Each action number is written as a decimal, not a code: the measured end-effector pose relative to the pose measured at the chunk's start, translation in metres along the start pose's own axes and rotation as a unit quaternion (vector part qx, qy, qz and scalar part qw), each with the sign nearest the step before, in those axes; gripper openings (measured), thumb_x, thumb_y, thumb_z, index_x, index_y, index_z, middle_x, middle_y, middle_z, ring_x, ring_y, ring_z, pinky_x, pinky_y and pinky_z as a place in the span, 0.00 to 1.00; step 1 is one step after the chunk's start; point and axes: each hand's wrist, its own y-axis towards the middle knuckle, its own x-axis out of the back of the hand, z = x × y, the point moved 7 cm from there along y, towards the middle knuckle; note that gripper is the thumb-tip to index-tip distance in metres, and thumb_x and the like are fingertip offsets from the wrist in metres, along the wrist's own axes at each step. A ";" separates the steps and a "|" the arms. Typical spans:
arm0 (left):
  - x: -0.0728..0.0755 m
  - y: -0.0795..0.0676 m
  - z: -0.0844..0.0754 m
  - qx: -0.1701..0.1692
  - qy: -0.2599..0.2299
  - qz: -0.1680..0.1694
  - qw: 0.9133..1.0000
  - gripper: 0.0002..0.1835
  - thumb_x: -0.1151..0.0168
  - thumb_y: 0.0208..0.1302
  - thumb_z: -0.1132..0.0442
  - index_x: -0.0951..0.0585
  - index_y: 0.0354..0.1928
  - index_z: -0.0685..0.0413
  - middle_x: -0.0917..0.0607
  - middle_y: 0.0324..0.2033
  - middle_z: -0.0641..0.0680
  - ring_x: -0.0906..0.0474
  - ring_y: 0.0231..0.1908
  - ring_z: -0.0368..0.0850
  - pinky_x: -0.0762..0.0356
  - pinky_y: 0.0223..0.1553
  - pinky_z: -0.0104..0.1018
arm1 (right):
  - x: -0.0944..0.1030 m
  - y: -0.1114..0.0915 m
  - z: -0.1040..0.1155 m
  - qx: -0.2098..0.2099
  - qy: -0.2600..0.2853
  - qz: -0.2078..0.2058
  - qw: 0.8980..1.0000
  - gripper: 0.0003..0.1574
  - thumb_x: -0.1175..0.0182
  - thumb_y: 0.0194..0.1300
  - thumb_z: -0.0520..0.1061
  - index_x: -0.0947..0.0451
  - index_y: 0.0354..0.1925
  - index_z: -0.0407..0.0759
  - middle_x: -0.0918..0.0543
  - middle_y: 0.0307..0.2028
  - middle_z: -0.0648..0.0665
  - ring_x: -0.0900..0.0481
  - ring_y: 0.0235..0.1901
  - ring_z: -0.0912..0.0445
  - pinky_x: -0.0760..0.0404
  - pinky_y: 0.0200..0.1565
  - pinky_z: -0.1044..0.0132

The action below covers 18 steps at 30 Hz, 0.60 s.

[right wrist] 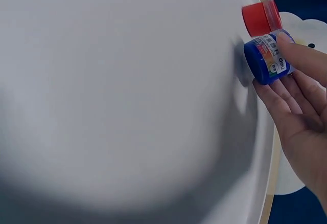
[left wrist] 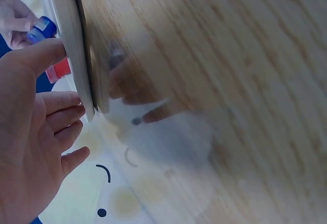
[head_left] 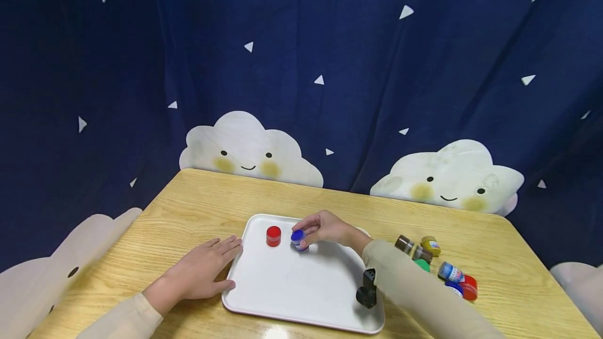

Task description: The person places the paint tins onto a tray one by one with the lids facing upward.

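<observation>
A wooden worktop [head_left: 198,198] is backed by a dark blue curtain [head_left: 282,67]. Nearest, the tray [head_left: 292,297] is touched at its left rim by the left hand [head_left: 205,272], fingers extended, nothing gripped. Loose jars [head_left: 451,272] are scattered to the right. Farther in, over the tray, the blue jar [head_left: 299,238] is pinched between thumb and fingers of the right hand [head_left: 324,228]. Placing is judged to be in hand; straightening and release would be called for. The jar's axis is tilted off upright, its deep-blue end shown uppermost in the head view; tray contact cannot be told. Just beside it, the red jar [head_left: 273,236] is stood upright.
</observation>
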 end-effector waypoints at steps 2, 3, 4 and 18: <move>-0.001 0.000 0.000 -0.001 0.000 -0.001 1.000 0.38 0.36 0.58 0.44 0.29 0.65 0.61 0.28 0.66 0.59 0.33 0.68 0.55 0.32 0.67 0.54 | -0.003 0.002 0.001 -0.002 0.002 0.001 1.000 0.26 0.29 0.51 0.36 0.19 0.51 0.36 0.15 0.50 0.38 0.15 0.48 0.57 0.18 0.53 0.70; -0.001 0.000 0.000 -0.002 0.000 -0.001 1.000 0.38 0.37 0.58 0.44 0.30 0.65 0.61 0.28 0.66 0.59 0.33 0.68 0.55 0.32 0.67 0.54 | -0.004 0.003 0.001 -0.003 0.003 -0.001 1.000 0.26 0.29 0.51 0.35 0.19 0.51 0.36 0.15 0.50 0.38 0.15 0.48 0.57 0.18 0.53 0.69; -0.001 0.000 0.000 -0.003 0.000 -0.001 1.000 0.38 0.37 0.58 0.44 0.30 0.65 0.61 0.28 0.66 0.59 0.33 0.68 0.55 0.32 0.66 0.54 | -0.005 0.004 0.001 -0.005 0.004 -0.003 1.000 0.26 0.29 0.51 0.35 0.19 0.51 0.36 0.15 0.50 0.38 0.15 0.48 0.57 0.18 0.53 0.69; 0.000 0.000 0.001 -0.005 0.007 0.000 1.000 0.39 0.37 0.58 0.45 0.30 0.65 0.62 0.28 0.66 0.60 0.32 0.67 0.55 0.31 0.66 0.54 | -0.011 0.013 0.003 0.008 0.007 -0.013 1.000 0.26 0.32 0.51 0.30 0.20 0.52 0.33 0.17 0.53 0.36 0.16 0.51 0.54 0.17 0.55 0.64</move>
